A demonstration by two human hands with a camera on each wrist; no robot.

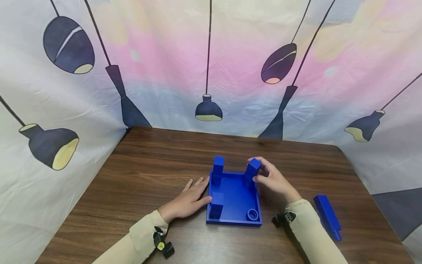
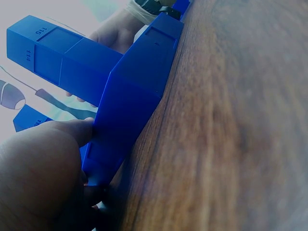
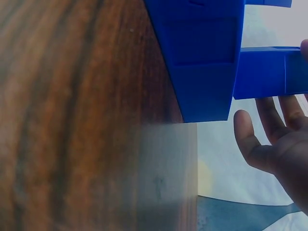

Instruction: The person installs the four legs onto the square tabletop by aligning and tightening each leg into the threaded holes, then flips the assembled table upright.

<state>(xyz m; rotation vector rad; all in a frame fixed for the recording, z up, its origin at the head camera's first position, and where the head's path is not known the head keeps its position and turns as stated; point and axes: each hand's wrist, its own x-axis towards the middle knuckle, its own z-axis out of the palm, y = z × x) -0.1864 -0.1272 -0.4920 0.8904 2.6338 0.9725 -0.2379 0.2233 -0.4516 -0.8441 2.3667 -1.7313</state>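
Observation:
A shallow blue square tray (image 1: 234, 198) lies on the table, with square blue posts upright at its far left corner (image 1: 218, 167) and near left corner (image 1: 216, 211). At the far right corner my right hand (image 1: 273, 179) grips a third blue post (image 1: 252, 168), thumb on its near side and fingers behind. That post leans slightly right in the head view; whether it is seated cannot be told. My left hand (image 1: 188, 201) rests at the tray's left side, fingers extended, the thumb (image 2: 72, 130) touching the tray wall (image 2: 122, 106). The near right corner holds a round socket (image 1: 252, 215).
A loose blue post (image 1: 328, 216) with a narrow peg at its near end lies on the wooden table (image 1: 158, 161), right of my right forearm. A cloth backdrop (image 1: 171, 55) printed with hanging lamps rises behind the table and at both sides.

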